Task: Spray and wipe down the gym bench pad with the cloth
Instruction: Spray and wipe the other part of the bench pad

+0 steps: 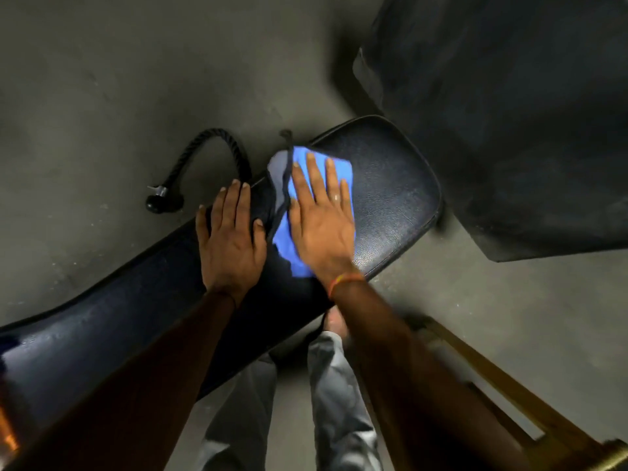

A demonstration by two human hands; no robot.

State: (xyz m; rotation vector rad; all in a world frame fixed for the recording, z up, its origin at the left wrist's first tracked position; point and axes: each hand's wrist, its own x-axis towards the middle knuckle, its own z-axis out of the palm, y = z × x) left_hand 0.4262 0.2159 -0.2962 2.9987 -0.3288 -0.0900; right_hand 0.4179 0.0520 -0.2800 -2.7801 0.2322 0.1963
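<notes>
Bench pad (390, 185), dark and glossy, running diagonally over the floor (102, 79) from lower left to upper right. Right hand (321, 226) lies flat on the blue cloth (287, 244), fingers straight and spread, pressing it against the pad's upper half; nothing is gripped. Left hand (231, 239) rests palm-down just beside it on bare pad, fingers extended. Braided rope handle (217, 144) lies on the floor beyond the pad's far edge.

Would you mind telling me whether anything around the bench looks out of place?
A black cable rope lies loose on the floor beside the bench pad, a possible trip hazard. A dark cord also hangs across the blue cloth under the right hand.
</notes>
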